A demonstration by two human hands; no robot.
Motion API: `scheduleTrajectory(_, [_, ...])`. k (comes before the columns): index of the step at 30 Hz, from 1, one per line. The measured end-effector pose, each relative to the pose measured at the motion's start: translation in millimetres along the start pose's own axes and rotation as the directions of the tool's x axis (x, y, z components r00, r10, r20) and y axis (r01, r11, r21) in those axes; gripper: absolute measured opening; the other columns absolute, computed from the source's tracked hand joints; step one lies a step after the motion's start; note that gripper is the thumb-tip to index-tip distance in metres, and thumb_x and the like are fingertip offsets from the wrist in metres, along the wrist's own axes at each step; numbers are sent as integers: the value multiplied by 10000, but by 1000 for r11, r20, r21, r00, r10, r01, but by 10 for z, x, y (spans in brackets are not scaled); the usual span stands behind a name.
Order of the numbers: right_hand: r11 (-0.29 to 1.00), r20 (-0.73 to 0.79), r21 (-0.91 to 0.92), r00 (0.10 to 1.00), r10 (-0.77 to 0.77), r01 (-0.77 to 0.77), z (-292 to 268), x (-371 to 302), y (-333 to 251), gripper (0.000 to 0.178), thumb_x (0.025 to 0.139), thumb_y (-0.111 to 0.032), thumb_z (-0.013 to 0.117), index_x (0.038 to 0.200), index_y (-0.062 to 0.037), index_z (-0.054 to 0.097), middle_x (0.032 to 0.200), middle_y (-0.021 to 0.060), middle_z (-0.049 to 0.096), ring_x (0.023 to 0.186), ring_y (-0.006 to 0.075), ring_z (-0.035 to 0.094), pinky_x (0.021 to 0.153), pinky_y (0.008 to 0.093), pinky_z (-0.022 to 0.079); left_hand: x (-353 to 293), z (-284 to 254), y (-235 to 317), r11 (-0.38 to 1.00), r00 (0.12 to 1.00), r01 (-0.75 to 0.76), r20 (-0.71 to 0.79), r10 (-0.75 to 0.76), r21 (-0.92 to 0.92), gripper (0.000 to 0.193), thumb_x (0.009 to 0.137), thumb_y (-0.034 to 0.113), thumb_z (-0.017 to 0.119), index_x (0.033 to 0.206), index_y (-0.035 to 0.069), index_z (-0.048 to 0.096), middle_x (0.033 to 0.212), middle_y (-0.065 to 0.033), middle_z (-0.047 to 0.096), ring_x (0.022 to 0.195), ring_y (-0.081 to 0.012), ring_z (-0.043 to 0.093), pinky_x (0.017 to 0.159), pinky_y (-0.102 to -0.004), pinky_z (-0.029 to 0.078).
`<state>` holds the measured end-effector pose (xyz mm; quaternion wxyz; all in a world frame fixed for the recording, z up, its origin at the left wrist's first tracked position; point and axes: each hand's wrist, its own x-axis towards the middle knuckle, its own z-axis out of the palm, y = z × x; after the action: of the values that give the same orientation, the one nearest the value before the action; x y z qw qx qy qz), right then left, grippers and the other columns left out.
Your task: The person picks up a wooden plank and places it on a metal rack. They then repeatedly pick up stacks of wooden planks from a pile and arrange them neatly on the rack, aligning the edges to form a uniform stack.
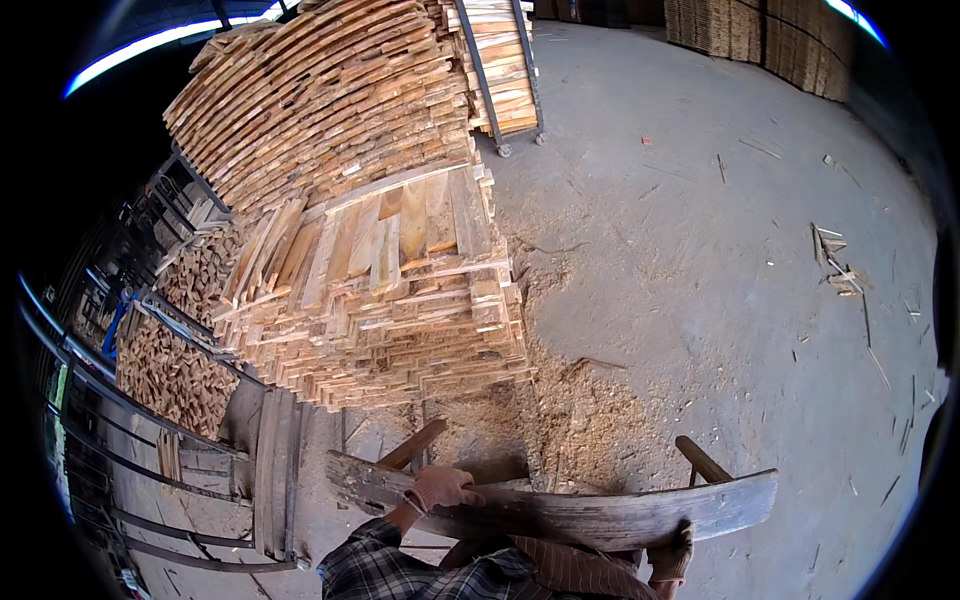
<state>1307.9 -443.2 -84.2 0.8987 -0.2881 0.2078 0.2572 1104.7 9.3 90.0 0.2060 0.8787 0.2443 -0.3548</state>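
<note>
A long, weathered grey wooden bench (590,515) lies across in front of me, close to my body. Two short wooden legs, a left one (412,446) and a right one (702,460), stick out past its far edge. My left hand (440,487), in a knitted work glove, grips the bench left of its middle, fingers curled over the board. Toward the right end, my gloved right hand (671,556) holds the near edge, its fingers partly in shadow. Beyond the bench stands a layered stack of sawn wood strips (385,330), with loose strips on top.
A taller wood stack (330,100) rises behind, beside a wheeled metal rack (500,70). Short wood offcuts (175,375) fill metal-framed bins at left. Sawdust (590,425) and scattered scraps (840,265) lie on the concrete floor. More stacked wood (760,35) stands far right.
</note>
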Motion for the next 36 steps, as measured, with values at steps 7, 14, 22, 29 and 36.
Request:
scheduleTrajectory(7, [998,36,-4,997,64,-64,293,1318,-1415,443,906,-346,546,1266,-89,553,1287,120,556,1192,337,492,1018,525,390,823,-322,1443,998,998,64,-28,-64,-20,706,804,770,420,1128,188,653,1069,-139,669,1052,-357,604,893,-462,453])
scheduleTrajectory(14, [988,46,-7,987,155,-155,736,2626,-2393,441,941,-313,445,1302,-76,533,1326,123,539,1218,325,487,1049,522,363,1470,-703,2404,985,984,150,-80,-157,-80,647,856,724,379,1125,206,659,1083,-124,670,1055,-359,605,916,-463,453])
scheduleTrajectory(22, [971,180,-159,962,205,-177,1314,4466,-3022,453,944,-312,426,1300,-51,526,1352,119,524,1270,337,446,1073,520,341,2971,-1264,2937,968,984,141,-80,-160,-209,578,867,668,414,1056,192,681,1005,-126,682,960,-343,641,822,-464,490])
scheduleTrajectory(29, [959,175,-206,957,230,-193,2029,5849,-3811,482,946,-395,443,1315,-97,528,1361,128,512,1245,337,470,1061,518,351,4012,-2773,3615,968,980,133,-120,-161,-213,597,862,681,419,1018,171,687,915,-147,688,913,-326,656,778,-451,500])
scheduleTrajectory(36, [932,96,-291,963,253,-215,2557,7578,-4210,475,935,-431,514,1273,-101,564,1330,101,541,1217,293,484,1043,490,359,5163,-4104,4045,964,963,205,-142,-230,-173,644,834,729,410,1043,189,690,960,-117,697,960,-337,652,818,-482,486])
